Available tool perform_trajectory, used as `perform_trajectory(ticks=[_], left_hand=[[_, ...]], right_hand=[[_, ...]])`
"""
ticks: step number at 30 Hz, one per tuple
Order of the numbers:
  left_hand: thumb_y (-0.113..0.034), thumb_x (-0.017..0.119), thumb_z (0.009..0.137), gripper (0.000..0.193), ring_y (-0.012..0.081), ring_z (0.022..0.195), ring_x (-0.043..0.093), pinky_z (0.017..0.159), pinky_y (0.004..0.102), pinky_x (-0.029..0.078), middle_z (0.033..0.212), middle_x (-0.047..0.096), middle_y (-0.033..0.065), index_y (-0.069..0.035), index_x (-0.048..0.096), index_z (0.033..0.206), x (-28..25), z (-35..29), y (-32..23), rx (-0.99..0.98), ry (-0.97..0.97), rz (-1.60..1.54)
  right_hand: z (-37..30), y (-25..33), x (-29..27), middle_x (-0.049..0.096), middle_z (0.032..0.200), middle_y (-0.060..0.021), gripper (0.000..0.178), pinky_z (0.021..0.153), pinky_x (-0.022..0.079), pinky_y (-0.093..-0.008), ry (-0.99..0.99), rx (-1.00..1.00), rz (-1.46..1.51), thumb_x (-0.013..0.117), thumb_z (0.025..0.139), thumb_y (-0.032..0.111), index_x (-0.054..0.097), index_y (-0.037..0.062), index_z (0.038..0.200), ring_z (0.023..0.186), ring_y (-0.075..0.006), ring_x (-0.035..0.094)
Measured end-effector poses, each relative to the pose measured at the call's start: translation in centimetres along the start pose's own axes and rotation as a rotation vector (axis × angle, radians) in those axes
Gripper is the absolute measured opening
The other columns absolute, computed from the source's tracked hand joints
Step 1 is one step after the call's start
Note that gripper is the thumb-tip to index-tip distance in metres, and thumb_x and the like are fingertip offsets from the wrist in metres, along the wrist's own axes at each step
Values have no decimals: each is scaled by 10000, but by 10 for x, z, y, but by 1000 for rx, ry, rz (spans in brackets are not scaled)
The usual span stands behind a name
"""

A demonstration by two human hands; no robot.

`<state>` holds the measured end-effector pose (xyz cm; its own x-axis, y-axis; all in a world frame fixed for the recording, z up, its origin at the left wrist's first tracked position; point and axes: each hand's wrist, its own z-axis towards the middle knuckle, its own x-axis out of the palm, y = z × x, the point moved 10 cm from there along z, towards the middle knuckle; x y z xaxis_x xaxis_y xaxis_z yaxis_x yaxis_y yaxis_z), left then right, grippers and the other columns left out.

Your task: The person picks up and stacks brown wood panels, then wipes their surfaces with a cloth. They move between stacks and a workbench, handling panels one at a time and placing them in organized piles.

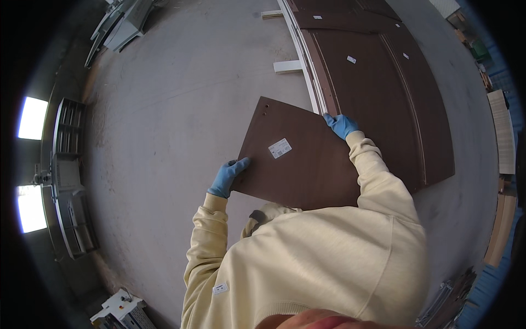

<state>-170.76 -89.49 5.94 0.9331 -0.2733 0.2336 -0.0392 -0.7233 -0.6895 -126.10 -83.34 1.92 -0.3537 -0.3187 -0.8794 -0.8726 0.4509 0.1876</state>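
A flat brown panel (307, 172) with a white label and small holes near one corner is held up in front of me. My left hand (229, 176), in a blue glove, grips its left edge with the thumb on the face. The blue-gloved right hand (342, 126) closes on the panel's far right edge; the fingers behind the panel are hidden in both hands. Beyond it, on the right, lies a stack of large brown panels (364, 82) with raised moulding and several small labels. The right hand is close beside that stack's left side.
Pale wooden supports (288, 67) stick out from under the stack on its left. Grey machinery (127, 27) stands at the far left, and dark shelving (70, 129) lines the left wall. Boards (501, 131) lean along the right side. A white cabinet-like unit (118, 310) stands at lower left.
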Motion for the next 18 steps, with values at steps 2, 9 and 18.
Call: perform_trajectory(ticks=[2, 9, 18], left_hand=[[-400, 779, 923, 568, 155, 865, 685, 744, 287, 567, 1034, 719, 74, 49, 669, 1253, -6, 55, -42, -45, 1, 45], [-418, 722, 969, 560, 165, 922, 681, 794, 313, 569, 1082, 714, 82, 39, 656, 1284, -2, 228, -140, -62, 115, 27], [-404, 694, 990, 527, 278, 1079, 686, 911, 391, 569, 1223, 706, 146, -47, 605, 1368, -46, 512, -256, -148, 242, -313]], right_hand=[[53, 2, -22, 753, 1042, -222, 856, 932, 548, -488, -31, 34, 13, 370, 944, 814, 794, 72, 984, 1030, -440, 704], [217, -10, -53, 741, 986, -239, 813, 897, 549, -479, -46, 105, 117, 405, 956, 771, 788, 54, 931, 1012, -448, 703], [347, -62, -73, 722, 1070, -272, 827, 938, 526, -507, -123, 361, 309, 392, 957, 773, 785, 48, 1002, 1081, -488, 663]])
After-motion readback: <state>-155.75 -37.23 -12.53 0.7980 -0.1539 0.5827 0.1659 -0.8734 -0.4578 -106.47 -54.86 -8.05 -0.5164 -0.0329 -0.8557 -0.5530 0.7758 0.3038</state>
